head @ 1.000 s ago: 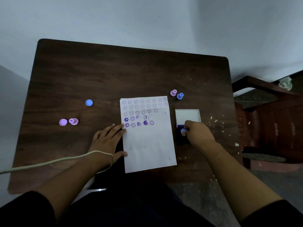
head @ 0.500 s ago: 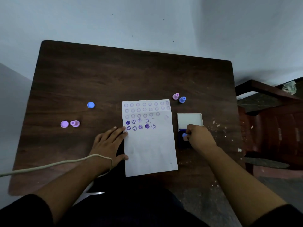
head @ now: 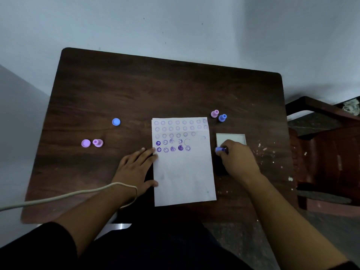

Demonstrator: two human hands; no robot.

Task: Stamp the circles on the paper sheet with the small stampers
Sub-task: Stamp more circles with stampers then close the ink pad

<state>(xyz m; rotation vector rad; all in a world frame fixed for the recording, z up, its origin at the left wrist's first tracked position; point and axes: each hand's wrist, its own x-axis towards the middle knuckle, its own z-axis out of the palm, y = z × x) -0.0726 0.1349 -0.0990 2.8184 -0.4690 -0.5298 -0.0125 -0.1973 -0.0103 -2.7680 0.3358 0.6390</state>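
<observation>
We've got the blue stamper [head: 220,149] pinched in our right hand [head: 238,159] fingers; the unstamped circles on the paper sheet [head: 184,172] lie just left, left hand [head: 136,168] flat, fingers spread.

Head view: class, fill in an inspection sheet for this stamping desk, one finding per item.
Surface: dark wooden table, pale flecks at right.
Job's things: paper sheet with stamped rows; ink pad beside it.
Clutter: loose stampers and caps, blue cap, pink stamper.
Grippers: left hand flat at paper's edge; right hand holds blue stamper.
Cables: cord at left wrist.
Surroundings: pale wall, red furniture.
</observation>
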